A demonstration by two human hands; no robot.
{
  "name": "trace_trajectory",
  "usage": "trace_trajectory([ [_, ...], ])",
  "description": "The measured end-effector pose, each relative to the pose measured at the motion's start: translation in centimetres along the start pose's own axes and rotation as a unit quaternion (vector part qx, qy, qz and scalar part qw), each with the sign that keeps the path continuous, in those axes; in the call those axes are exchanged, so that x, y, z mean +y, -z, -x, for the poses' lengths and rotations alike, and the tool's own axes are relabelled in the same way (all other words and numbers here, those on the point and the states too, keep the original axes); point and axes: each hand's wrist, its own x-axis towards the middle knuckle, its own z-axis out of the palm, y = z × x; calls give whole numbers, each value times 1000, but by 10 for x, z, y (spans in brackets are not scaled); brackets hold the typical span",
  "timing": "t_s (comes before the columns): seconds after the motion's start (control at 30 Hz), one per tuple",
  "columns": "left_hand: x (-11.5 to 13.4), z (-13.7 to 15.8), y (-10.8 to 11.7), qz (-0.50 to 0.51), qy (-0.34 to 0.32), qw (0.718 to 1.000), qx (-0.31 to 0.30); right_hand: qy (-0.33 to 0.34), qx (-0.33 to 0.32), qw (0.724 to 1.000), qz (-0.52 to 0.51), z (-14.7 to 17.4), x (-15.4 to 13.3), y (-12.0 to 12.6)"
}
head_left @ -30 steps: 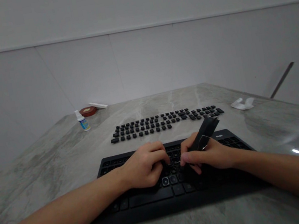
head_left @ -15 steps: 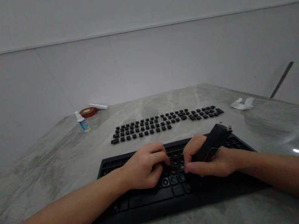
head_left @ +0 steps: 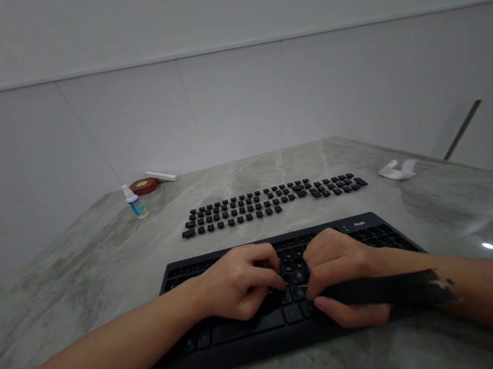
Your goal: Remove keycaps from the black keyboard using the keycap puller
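Note:
A black keyboard (head_left: 236, 350) lies in front of me, with keycaps off across much of it. My left hand (head_left: 241, 280) rests over its middle, fingers curled and fingertips down at the keys; whatever they pinch is hidden. Just to the right, my right hand (head_left: 341, 269) is closed around a black tool with a long flat handle (head_left: 387, 291). The handle's silvery far end points right over my wrist and is blurred. Its working tip is down among the keys near my left fingertips, mostly covered by my fingers.
Behind the keyboard, rows of loose black keycaps (head_left: 232, 212) lie on the grey marbled table (head_left: 98, 259). Farther back at left are a small white spray bottle (head_left: 136, 201), a reddish-brown box (head_left: 144, 186) and a white strip (head_left: 160, 175). Crumpled white tissue (head_left: 398, 170) lies at right.
My right hand has turned, swinging the tool's handle from pointing up and right to lying low toward my wrist. My left fingers have shifted slightly over the keys.

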Motion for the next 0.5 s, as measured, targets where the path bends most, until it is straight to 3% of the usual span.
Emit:
trace_trajectory([
  [0.23, 0, -1, 0, -2, 1, 1000, -6, -28, 24, 999, -6, 2, 3, -1],
  [0.5, 1, -2, 0, -4, 15, 1000, -18, -51, -10, 998, -19, 3, 4, -1],
])
